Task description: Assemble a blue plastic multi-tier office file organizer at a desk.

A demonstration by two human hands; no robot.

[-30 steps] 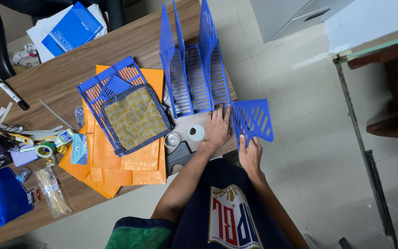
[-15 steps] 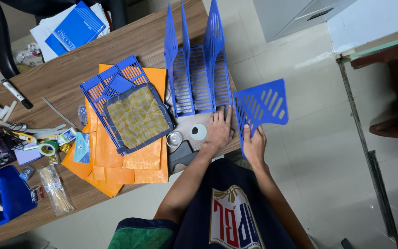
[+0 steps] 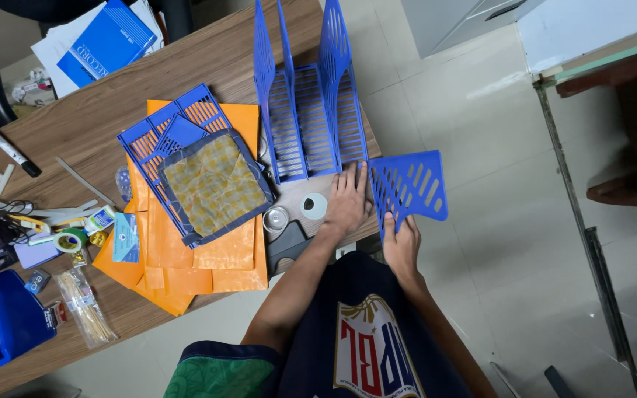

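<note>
Blue slotted divider panel (image 3: 408, 190) held upright-tilted, just right of blue file rack (image 3: 311, 110); rack stands at bench edge.

— The scene is evenly and quite brightly lit; the light seems diffuse, from overhead, since nothing casts a hard-edged shadow.

— The tiled floor (image 3: 436, 88) shows it best: pale, with soft whitish glare patches near the top right.

— Shadows stay faint. The blue file rack (image 3: 307, 96) throws only a thin, soft one onto the wooden desk (image 3: 208, 66).

— Focus is sharp through the middle; slats in the blue divider panel (image 3: 407, 188) read cleanly.

— Toward the edges the wide lens bends straight lines, and the desk's far left clutter looks slightly soft. Colours are saturated, no motion blur.
</note>
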